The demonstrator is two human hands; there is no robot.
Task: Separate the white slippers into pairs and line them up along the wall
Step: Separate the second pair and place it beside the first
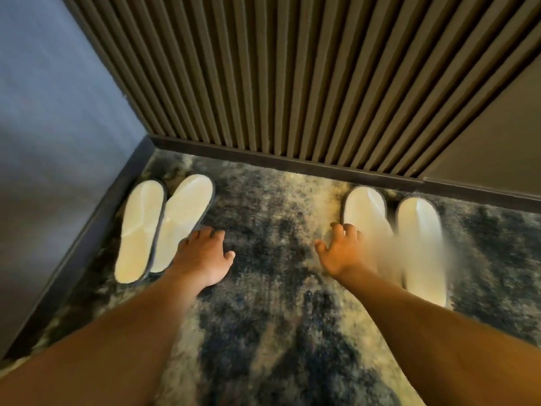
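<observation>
Two pairs of white slippers lie on the carpet with toes toward the slatted wall [292,83]. The left pair, one slipper [140,230] and its mate [181,221], sits in the corner, sides touching. The right pair, one slipper [366,212] and its mate [421,244], stands slightly apart and is blurred near the heels. My left hand [205,256] hovers open at the heel of the left pair's right slipper, holding nothing. My right hand [342,250] is open with fingers spread, fingertips at the edge of the right pair's left slipper.
A dark skirting board [263,159] runs along the slatted wall and along the blue side wall [58,112] on the left. Mottled blue and cream carpet [272,230] fills the gap between the two pairs.
</observation>
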